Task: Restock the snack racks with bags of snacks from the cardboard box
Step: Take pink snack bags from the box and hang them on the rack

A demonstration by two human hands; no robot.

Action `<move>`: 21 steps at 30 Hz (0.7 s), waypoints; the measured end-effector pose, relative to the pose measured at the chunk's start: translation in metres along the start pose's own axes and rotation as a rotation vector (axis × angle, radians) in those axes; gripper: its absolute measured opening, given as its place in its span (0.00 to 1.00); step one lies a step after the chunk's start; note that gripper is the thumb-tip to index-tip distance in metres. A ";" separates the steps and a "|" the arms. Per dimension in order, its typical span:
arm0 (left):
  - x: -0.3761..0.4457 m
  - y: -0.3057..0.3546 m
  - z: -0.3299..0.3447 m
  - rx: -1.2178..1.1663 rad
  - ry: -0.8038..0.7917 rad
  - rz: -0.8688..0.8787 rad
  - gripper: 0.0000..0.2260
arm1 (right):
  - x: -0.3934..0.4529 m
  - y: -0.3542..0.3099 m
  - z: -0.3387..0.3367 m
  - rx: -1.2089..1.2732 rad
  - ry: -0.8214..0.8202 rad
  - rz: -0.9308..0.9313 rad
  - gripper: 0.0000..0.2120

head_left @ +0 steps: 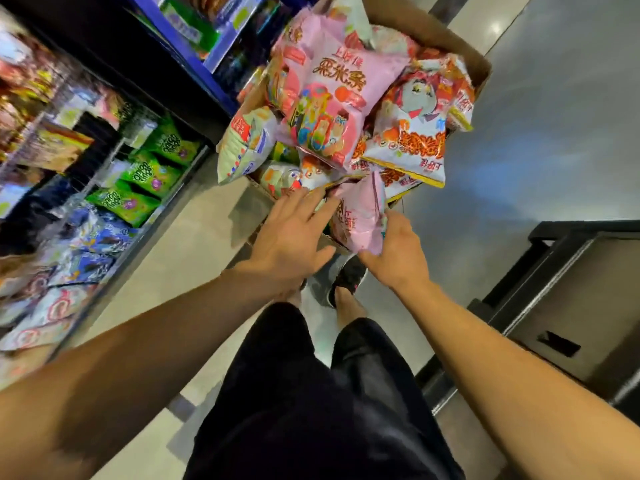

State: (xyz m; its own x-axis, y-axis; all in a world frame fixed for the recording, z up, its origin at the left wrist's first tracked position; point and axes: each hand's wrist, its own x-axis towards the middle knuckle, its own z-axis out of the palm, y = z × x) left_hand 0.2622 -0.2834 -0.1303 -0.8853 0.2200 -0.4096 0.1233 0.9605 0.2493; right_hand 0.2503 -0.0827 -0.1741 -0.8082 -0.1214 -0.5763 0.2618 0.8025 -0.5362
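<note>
I saw the cardboard box (446, 36) straight ahead on the floor, heaped w/ snack bags (332, 98) spilling over its near edge. Snack racks (114, 161) ran along the left, bags on each shelf. A cabinet (568, 306) stood to the right. Both hands were at the box's near edge: left hand (291, 233) beside right hand (398, 251), one small bag (360, 216) between them, gripped by the right.

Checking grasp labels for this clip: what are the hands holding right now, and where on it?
The right hand grips a pink snack bag by its lower edge. The left hand holds nothing.
</note>
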 end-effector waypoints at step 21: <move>0.004 0.008 -0.001 -0.264 0.003 -0.057 0.39 | -0.038 0.002 -0.021 0.099 0.205 0.004 0.45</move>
State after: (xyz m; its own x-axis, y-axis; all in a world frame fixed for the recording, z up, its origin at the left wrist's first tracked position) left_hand 0.2598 -0.2746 -0.1291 -0.8890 0.1657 -0.4268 -0.0477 0.8936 0.4464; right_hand 0.2707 -0.0639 -0.1402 -0.8946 0.0112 -0.4468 0.3078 0.7404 -0.5976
